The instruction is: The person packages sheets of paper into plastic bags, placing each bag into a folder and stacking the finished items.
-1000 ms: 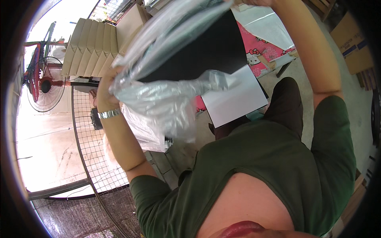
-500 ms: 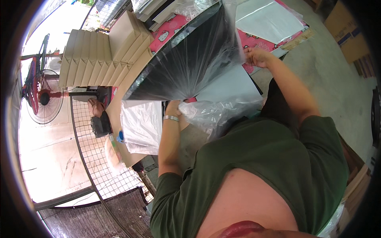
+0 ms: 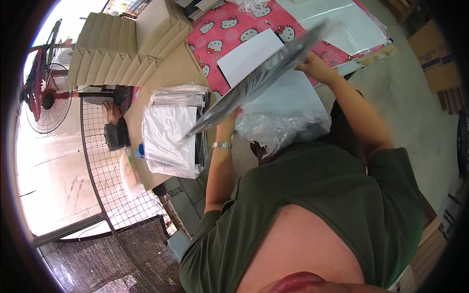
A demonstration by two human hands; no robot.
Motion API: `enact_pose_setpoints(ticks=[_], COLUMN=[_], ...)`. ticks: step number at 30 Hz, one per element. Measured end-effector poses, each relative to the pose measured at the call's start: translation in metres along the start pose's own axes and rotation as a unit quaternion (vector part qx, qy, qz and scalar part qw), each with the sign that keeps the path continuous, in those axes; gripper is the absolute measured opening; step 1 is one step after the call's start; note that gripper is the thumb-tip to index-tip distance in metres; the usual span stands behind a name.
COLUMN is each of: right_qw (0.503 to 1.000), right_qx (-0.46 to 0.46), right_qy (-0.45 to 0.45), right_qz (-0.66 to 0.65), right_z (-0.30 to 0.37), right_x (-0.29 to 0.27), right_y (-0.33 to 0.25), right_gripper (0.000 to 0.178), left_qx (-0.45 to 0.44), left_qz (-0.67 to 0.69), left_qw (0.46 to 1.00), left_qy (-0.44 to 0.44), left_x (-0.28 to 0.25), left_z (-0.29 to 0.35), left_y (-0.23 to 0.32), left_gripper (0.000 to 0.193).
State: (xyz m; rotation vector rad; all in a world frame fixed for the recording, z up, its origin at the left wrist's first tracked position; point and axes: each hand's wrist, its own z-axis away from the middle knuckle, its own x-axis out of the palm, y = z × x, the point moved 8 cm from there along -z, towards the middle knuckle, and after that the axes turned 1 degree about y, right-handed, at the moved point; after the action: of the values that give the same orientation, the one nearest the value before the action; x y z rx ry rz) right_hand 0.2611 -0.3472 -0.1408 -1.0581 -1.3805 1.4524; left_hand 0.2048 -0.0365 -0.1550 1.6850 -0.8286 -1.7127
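A thin black sheet in clear plastic, blurred and seen nearly edge-on, slants between my hands. My left hand is closed at its lower edge, with the fingers partly hidden behind it. Closer to the upper right end, my right hand is closed on its near edge. Below it lies a pale grey sheet, with crumpled clear plastic at its near end against my body. Beyond the black sheet rests a white sheet with a dark edge showing.
To the left stands a pile of plastic-wrapped sheets on a tan board. Brown paper packets are stacked behind it. A pink patterned cloth covers the table, with clear plastic sleeves at far right. A fan is at far left.
The black sheet has swung from facing me broadly to nearly edge-on, uncovering the white sheet and pink cloth. My left hand has moved slightly right; the wrapped pile now shows more fully.
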Motion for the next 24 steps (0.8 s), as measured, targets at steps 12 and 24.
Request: enact_pose_setpoints(ticks=[12,24], right_qw=[0.991,0.969], right_qx=[-0.054,0.093], right_qy=[0.013,-0.228], right_qz=[0.119,-0.026], right_z=[-0.072,-0.117], right_x=[0.075,0.324], right_y=[-0.047,-0.04], right_gripper=[0.04,0.042], left_qx=[-0.135,-0.207], left_qz=[0.365,0.446], left_qw=[0.876,0.767], left_qy=[0.284,0.413], left_x=[-0.044,-0.167], left_z=[0.028,0.163], left_y=[-0.044,-0.141], left_gripper=[0.024,0.041])
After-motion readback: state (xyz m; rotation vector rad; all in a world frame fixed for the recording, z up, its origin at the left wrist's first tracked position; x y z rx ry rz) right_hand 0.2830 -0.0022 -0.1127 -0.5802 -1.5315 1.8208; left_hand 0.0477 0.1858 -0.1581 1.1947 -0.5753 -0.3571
